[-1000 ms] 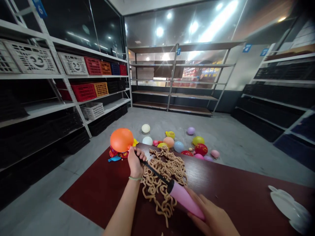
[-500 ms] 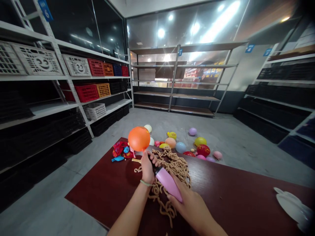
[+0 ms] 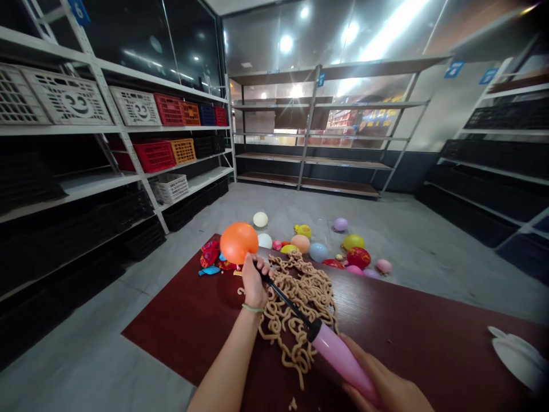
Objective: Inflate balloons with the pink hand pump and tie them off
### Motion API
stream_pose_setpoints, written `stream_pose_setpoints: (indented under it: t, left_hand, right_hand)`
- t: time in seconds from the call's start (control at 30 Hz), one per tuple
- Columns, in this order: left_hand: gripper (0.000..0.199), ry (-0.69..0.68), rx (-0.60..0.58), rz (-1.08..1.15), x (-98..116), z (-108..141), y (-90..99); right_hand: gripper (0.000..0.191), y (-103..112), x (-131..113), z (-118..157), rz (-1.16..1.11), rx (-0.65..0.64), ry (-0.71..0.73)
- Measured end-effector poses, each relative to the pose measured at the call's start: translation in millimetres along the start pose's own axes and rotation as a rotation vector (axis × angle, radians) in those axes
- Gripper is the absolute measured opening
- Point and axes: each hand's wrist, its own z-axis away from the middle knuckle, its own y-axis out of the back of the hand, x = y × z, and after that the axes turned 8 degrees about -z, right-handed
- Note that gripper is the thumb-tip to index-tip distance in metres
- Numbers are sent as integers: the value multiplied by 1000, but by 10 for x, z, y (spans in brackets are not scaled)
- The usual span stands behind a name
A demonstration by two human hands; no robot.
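Okay, so here's where we are: our left hand (image 3: 254, 289) is clenched around the neck of an orange balloon (image 3: 239, 242), just above the far edge of the dark red desk (image 3: 407, 309). It also seems to pinch the tip of the black nozzle (image 3: 283, 301), though our fingers hide the actual joint, so we can't tell how well it's seated. Our right hand (image 3: 377, 380) is wrapped around the pink hand pump (image 3: 343, 360) at the bottom right of the frame.

The weak spot, we reckon, is that hidden joint. If our left hand loosens, the balloon could slip off the nozzle and lose its air. Pulling the hands apart too hard could do the same. The balloon also looks pretty taut, so too much pumping might pop it. The curly tan strands (image 3: 300, 309) right under the pump could snag the nozzle, and the flat balloons (image 3: 210, 257) at the left could get knocked off the desk onto the floor (image 3: 407, 240).
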Motion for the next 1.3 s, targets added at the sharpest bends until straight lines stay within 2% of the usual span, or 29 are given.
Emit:
stream_pose_setpoints:
  t: [0.23,0.33,0.47,0.63,0.73,0.83,1.1,1.2,1.3]
  left_hand:
    - [34,28,-30,-76,-182,85,-21]
    - [33,49,-39,-81,-185,100,-27]
    - [31,63,-64,-65,-134,80,-25]
    - [29,48,-11,-62,-17,8,-6]
    - [27,41,11,-53,29,-31,4]
    - [29,35,0,-36,7,-38,10]
    - [31,41,-74,-88,-200,44,21]
    - [31,55,-72,-112,-186,46,25]
    - [28,64,-82,-102,-116,32,18]
  right_hand:
    - [60,-293,-494,-588,16,27,-103]
    - [62,-328,-662,-753,0,21,-81]
    - [65,-297,-622,-628,-20,21,-90]
    - [65,-185,-285,-146,-44,14,-93]
    - [65,-122,-166,1,-48,-3,-84]
    - [64,-107,-214,-99,-11,-4,-110]
    - [64,-276,-698,-818,-11,-42,-161]
    - [68,-316,-725,-817,-58,-50,-144]
    - [69,-293,-579,-595,-71,-32,-121]
